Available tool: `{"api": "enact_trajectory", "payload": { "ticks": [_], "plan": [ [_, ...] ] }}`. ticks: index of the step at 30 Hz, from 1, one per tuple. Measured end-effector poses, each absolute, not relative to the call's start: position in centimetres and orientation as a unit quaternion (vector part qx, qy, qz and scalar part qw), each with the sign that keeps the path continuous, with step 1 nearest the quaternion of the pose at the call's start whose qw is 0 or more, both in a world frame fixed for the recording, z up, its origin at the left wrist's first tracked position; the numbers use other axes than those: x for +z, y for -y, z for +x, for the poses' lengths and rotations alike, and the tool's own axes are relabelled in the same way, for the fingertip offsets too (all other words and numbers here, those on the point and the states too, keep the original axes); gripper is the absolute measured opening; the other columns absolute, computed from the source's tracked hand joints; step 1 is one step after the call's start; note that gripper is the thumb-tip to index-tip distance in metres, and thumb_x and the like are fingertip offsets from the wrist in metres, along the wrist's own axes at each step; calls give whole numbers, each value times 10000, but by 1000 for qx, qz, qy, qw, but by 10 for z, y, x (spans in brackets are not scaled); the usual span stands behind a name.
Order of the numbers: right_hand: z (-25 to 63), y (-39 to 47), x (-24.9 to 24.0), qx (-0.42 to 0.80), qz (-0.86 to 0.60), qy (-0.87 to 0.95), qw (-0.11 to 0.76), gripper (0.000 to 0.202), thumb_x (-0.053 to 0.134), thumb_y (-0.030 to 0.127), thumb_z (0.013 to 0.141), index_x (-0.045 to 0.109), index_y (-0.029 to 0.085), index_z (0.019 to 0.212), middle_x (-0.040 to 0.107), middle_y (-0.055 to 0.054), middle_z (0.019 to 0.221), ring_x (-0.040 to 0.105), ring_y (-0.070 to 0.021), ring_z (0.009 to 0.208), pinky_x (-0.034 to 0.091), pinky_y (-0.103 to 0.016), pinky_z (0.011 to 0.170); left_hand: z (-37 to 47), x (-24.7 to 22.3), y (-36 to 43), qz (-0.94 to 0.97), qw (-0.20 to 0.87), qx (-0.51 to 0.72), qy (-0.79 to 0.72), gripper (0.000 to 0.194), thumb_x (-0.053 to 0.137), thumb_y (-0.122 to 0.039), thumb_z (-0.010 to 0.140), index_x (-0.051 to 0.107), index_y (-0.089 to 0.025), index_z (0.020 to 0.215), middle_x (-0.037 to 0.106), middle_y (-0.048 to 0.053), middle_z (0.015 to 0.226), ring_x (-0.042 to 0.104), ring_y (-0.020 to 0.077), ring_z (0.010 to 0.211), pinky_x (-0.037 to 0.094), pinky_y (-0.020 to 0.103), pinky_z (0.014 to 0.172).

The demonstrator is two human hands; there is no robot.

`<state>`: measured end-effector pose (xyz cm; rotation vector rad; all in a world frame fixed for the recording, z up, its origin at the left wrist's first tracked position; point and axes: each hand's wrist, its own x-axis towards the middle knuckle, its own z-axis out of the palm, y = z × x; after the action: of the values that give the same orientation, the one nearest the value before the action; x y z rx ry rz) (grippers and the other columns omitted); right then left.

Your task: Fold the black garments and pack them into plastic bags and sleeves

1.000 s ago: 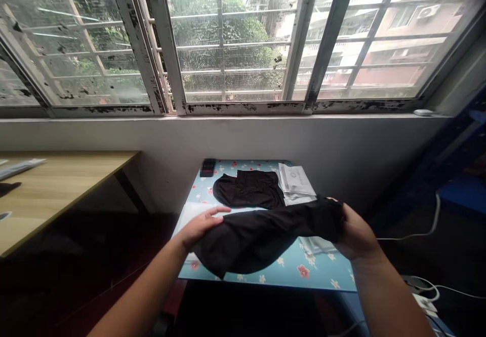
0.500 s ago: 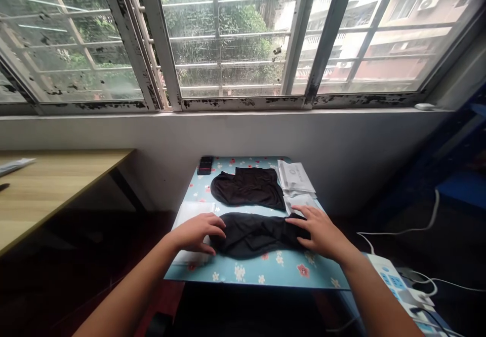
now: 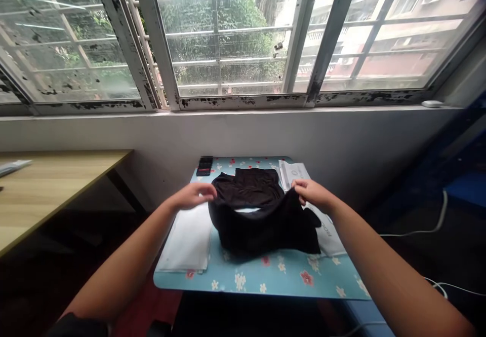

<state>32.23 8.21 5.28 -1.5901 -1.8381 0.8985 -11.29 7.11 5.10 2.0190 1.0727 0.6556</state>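
A black fabric garment [image 3: 261, 233] is lifted by its far edge, its lower part hanging in front of the small table. My left hand [image 3: 195, 195] pinches its left upper corner. On the other side, my right hand [image 3: 313, 193] has fingers closed round the right upper edge, and a loose flap hangs below it. Just behind lies a second black fabric garment [image 3: 254, 184], spread flat and partly covered by the raised one. White plastic bags [image 3: 186, 240] lie under and beside my left forearm. Near my right hand are more white bags [image 3: 330, 235] with printing.
The low table [image 3: 250, 282] has a blue flowered top. A small dark object [image 3: 204, 165] sits at its back left corner. A wooden desk [image 3: 56, 180] stands on the left, with a wall and windows behind. White cables [image 3: 413, 233] run at the right.
Both hands have taken hold of the front black garment and raised its far edge off the table. Before, it lay flat with open hands over its ends.
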Motion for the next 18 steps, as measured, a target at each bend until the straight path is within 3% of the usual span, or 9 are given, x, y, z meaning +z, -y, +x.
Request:
{"api": "enact_trajectory", "payload": {
  "ticks": [1, 3, 5, 7, 10, 13, 15, 18],
  "plan": [
    [319, -101, 55, 324, -613, 661, 288, 188, 541, 295, 902, 646, 178, 797, 574, 15, 602, 539, -141, 560, 457, -258, 551, -114, 58, -93, 765, 360, 286, -451, 324, 698, -483, 910, 702, -168, 988, 722, 33, 859, 661, 165, 791, 532, 265, 747],
    [313, -135, 59, 300, -653, 621, 313, 244, 556, 357, 979, 680, 147, 999, 690, -39, 861, 637, -170, 722, 538, -293, 648, -115, 67, -135, 733, 334, 317, -500, 360, 578, -475, 999, 637, -163, 1170, 707, 29, 915, 638, 130, 757, 529, 252, 722],
    [308, -160, 60, 285, -682, 599, 309, 315, 606, 393, 997, 639, 167, 1214, 672, -81, 1175, 671, -206, 964, 585, -381, 826, -114, 67, -166, 701, 308, 325, -555, 356, 517, -432, 1046, 588, -151, 1254, 696, 47, 999, 640, 123, 761, 544, 269, 718],
    [305, -172, 57, 271, -700, 597, 282, 385, 639, 396, 988, 595, 188, 1308, 618, -95, 1308, 650, -228, 1091, 574, -448, 917, -112, 56, -181, 678, 281, 310, -604, 338, 546, -426, 1041, 609, -138, 1206, 684, 56, 1012, 653, 139, 765, 567, 304, 702],
    [301, -165, 42, 236, -700, 638, 218, 374, 632, 399, 990, 604, 179, 1290, 626, -93, 1293, 650, -232, 1089, 570, -454, 920, -106, 24, -175, 677, 244, 274, -638, 312, 635, -437, 983, 671, -140, 1069, 700, 44, 936, 669, 162, 747, 567, 319, 707],
    [296, -141, 21, 194, -648, 722, 143, 259, 698, 391, 924, 709, 210, 1109, 699, -57, 1145, 666, -218, 1009, 541, -386, 905, -97, -9, -154, 714, 210, 247, -620, 259, 705, -417, 897, 730, -182, 1004, 724, 36, 884, 689, 195, 777, 543, 302, 763],
    [292, -126, 9, 166, -608, 770, 96, 197, 778, 348, 809, 761, 241, 973, 733, -43, 1043, 675, -230, 969, 511, -337, 862, -91, -24, -142, 749, 184, 238, -591, 296, 738, -370, 847, 740, -222, 1104, 720, 42, 985, 692, 213, 872, 539, 310, 838],
    [289, -114, 1, 109, -578, 807, 56, 201, 771, 278, 739, 787, 249, 938, 744, -70, 1040, 678, -273, 998, 480, -330, 830, -82, -32, -135, 786, 133, 242, -553, 548, 749, -275, 804, 650, -277, 1342, 629, 74, 1238, 630, 259, 1122, 508, 364, 989]
  ]
}}
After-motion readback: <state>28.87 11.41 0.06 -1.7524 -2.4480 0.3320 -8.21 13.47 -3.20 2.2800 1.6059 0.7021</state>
